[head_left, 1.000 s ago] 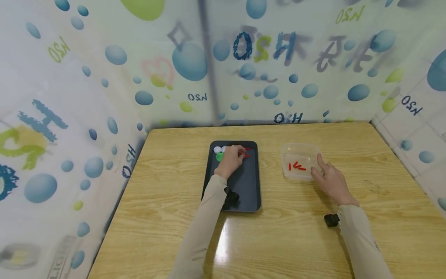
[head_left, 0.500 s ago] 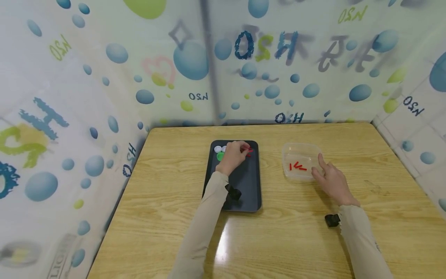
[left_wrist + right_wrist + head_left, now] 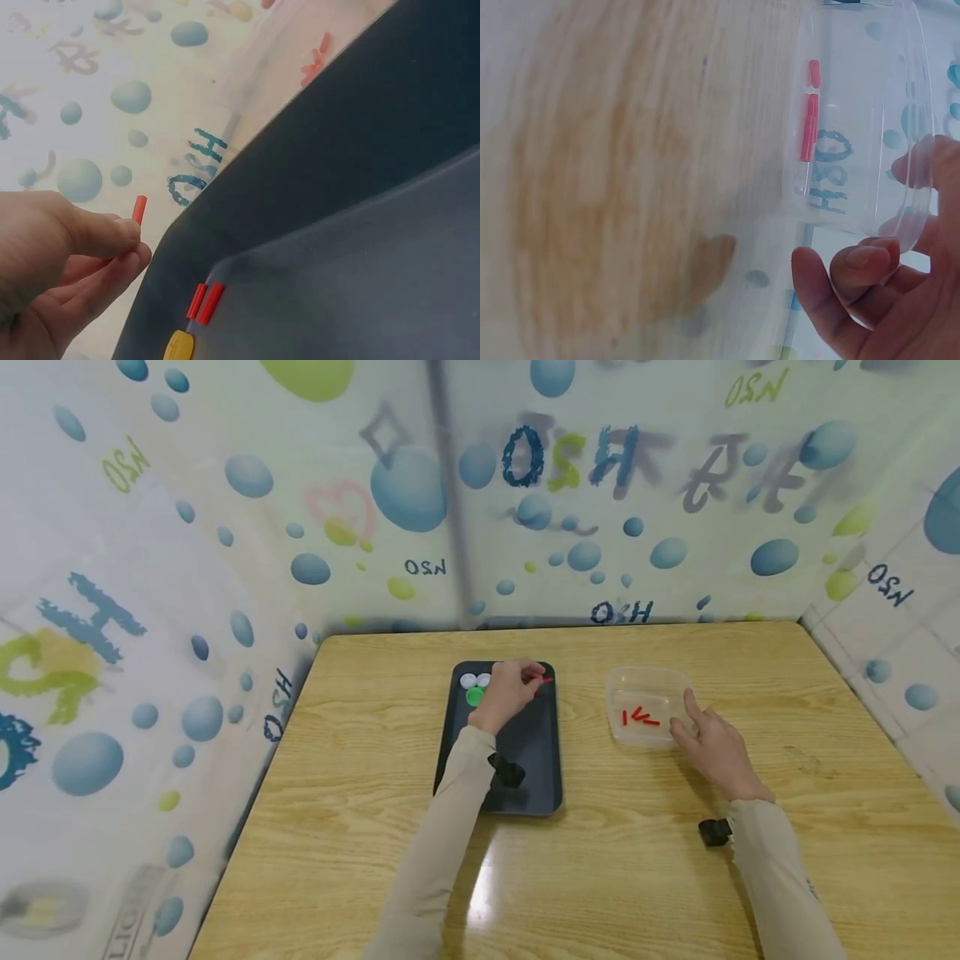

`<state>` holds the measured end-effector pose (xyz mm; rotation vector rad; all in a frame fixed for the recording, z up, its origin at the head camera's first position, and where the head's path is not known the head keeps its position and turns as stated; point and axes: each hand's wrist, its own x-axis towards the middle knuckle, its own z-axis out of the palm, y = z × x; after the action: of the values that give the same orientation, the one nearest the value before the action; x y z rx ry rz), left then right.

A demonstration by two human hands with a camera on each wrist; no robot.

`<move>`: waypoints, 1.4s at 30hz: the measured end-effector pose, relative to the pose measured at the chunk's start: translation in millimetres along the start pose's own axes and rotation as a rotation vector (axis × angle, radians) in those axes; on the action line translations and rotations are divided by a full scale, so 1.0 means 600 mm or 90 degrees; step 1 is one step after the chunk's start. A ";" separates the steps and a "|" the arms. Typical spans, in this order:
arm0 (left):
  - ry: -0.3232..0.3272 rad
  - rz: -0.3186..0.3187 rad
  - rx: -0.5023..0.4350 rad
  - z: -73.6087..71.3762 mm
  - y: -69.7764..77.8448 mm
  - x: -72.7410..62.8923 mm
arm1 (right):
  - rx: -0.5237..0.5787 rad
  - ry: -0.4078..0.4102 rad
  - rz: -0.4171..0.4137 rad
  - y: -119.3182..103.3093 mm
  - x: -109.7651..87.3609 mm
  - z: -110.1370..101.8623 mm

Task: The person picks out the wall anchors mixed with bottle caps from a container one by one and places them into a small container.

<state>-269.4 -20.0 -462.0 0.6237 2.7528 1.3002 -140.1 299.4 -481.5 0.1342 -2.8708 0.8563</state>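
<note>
My left hand (image 3: 508, 692) pinches a short red stick (image 3: 139, 209) between thumb and fingers, above the far end of a dark grey tray (image 3: 534, 785). In the left wrist view, two more red sticks (image 3: 211, 304) lie side by side in the tray, near a yellow piece (image 3: 178, 346). White round caps (image 3: 468, 680) and a green cap (image 3: 475, 696) sit at the tray's far left corner, partly behind my hand. My right hand (image 3: 716, 752) holds the right side of a clear plastic container (image 3: 647, 676), where several red sticks (image 3: 640, 716) lie.
The tray and the container stand apart on a wooden table (image 3: 360, 760). A wall covering (image 3: 675, 585) with printed bubbles rises directly behind the table's far edge and along both sides.
My left hand has moved slightly away from me and to the right, lifting a red stick in its fingertips. The right hand and the container have stayed in place.
</note>
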 end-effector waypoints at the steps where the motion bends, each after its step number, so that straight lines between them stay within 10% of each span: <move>1: -0.001 0.001 -0.001 0.001 0.000 0.001 | 0.000 -0.001 0.002 0.000 0.000 0.000; 42: -0.090 0.074 0.000 0.059 0.088 0.043 | 0.007 -0.001 0.007 0.010 0.003 0.002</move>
<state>-267.9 45.6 -442.0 0.8528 2.6390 1.2242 -143.0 303.7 -485.1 0.1197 -2.8708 0.8754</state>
